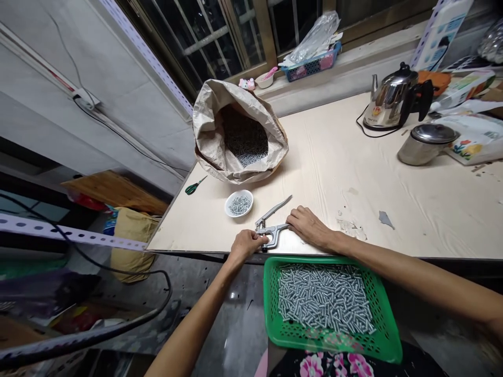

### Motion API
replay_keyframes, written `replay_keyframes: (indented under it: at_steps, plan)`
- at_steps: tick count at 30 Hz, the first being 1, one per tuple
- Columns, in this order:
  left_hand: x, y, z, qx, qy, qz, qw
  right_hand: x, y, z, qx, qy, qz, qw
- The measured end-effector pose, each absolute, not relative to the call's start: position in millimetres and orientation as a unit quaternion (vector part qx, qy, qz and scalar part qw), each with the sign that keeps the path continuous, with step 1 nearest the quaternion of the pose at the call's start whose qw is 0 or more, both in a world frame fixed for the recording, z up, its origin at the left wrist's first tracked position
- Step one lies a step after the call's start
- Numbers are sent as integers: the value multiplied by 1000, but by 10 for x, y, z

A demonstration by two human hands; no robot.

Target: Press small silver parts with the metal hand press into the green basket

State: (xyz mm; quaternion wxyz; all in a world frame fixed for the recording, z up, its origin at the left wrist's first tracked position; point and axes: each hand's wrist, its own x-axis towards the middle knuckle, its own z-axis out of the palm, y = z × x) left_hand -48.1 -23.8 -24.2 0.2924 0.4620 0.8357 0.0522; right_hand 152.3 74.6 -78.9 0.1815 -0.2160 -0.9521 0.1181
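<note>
Grey snap-fastener pliers point(275, 234) lie at the front edge of the table, their upper handle point(277, 208) raised and apart from the lower one. My right hand point(308, 226) is closed round the end of the lower handle, with its forearm over the table edge. At the jaw end, my left hand point(247, 245) pinches with thumb and forefinger; what sits between the fingertips is too small to make out. Just behind the pliers stands a white bowl point(227, 208) of small metal pieces. A green basket point(271, 319) full of silvery screws point(326, 298) rests on my lap.
A large paper sack point(208, 112) with metal pieces inside stands open on the table point(314, 152). Green-handled scissors point(192, 188) lie at the left edge. A steel kettle point(389, 102), a lidded metal pot point(422, 149) and plastic packets point(477, 133) are at the right.
</note>
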Motion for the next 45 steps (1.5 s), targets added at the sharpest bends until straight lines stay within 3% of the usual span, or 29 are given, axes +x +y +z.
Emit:
replay_keyframes:
  at_steps: [7, 12, 14, 17, 22, 28, 34, 40, 45]
  plan:
    - [-500, -187, -189, 505, 801, 52, 317, 1523, 762, -808, -192, -954, 119, 197]
    - [-558, -180, -233, 355, 783, 196, 472, 1526, 750, -834, -208, -949, 109, 209]
    - [-546, -217, -208, 295, 780, 275, 479, 1521, 747, -859, -219, -944, 102, 223]
    - [-420, -391, -114, 324, 786, 329, 410, 1510, 746, -892, -227, -942, 89, 231]
    - [-229, -661, 75, 538, 743, 191, 349, 1486, 743, -905, -224, -942, 75, 239]
    - [-852, -147, 145, 509, 858, 67, 2, 1478, 742, -923, -221, -944, 67, 234]
    - [-1178, 284, 60, 469, 882, -50, 20, 1480, 738, -935, -220, -946, 70, 229]
    - [-1221, 389, 60, 450, 889, -26, 84, 1467, 727, -923, -220, -941, 69, 246]
    - [-1193, 308, 177, 443, 893, 22, 70, 1457, 732, -943, -215, -939, 60, 262]
